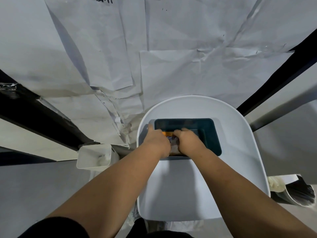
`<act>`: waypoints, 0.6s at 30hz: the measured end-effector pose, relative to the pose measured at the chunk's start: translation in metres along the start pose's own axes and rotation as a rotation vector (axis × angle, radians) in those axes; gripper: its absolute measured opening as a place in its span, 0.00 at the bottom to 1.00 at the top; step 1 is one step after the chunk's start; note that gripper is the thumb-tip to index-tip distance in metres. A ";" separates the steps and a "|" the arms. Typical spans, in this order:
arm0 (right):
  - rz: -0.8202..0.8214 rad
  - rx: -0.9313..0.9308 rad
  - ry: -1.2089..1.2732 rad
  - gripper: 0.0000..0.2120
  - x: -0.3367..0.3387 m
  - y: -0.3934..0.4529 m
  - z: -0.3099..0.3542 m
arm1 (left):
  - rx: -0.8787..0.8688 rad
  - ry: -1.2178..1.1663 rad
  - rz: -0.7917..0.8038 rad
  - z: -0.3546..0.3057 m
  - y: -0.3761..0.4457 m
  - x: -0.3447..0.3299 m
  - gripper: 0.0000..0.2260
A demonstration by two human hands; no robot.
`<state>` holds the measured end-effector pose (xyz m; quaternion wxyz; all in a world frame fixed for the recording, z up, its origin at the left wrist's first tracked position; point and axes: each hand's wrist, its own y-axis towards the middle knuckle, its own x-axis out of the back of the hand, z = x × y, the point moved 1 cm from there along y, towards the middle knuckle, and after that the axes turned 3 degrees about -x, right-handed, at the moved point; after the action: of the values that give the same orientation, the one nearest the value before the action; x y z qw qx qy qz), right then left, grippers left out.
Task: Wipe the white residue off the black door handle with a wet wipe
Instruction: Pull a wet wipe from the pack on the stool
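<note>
Nearest, two bare forearms are stretched forward over a white chair [240,169]. Both hands meet on a wet wipe pack [171,140] with an orange end, lying in a dark teal tray [211,133] on the seat. The pack is pressed under the left hand [156,143], fingers curled along its left edge; its top is pinched by the right hand [187,140]. The pack's long axis runs away from the body, orange end farthest. Left of the grip a white bin [94,157] is seen. Beyond, creased white paper [154,48] covers the wall. The door handle cannot be made out.
</note>
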<state>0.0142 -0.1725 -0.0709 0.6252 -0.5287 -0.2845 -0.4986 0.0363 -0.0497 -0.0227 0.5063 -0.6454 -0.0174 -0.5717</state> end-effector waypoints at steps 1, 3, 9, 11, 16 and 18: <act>0.008 -0.002 -0.027 0.19 0.000 -0.001 0.001 | 0.000 0.001 0.002 0.000 -0.001 0.000 0.03; 0.036 -0.058 -0.025 0.19 0.001 -0.002 0.003 | -0.003 -0.005 0.000 0.000 0.000 -0.001 0.04; 0.072 -0.207 0.042 0.11 0.016 0.006 0.002 | -0.009 -0.019 -0.058 0.001 0.003 -0.006 0.08; 0.029 -0.222 0.105 0.10 0.016 0.006 0.000 | 0.022 -0.079 -0.125 0.001 0.004 -0.009 0.08; 0.044 -0.276 0.125 0.11 0.024 0.001 -0.001 | 0.039 -0.095 -0.173 0.000 0.007 -0.011 0.14; 0.034 -0.275 0.134 0.11 0.027 -0.002 -0.001 | 0.016 -0.080 -0.149 0.001 0.007 -0.009 0.15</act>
<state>0.0217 -0.1816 -0.0468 0.5730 -0.5797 -0.1620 -0.5563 0.0378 -0.0477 -0.0335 0.4664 -0.6606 -0.0901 -0.5813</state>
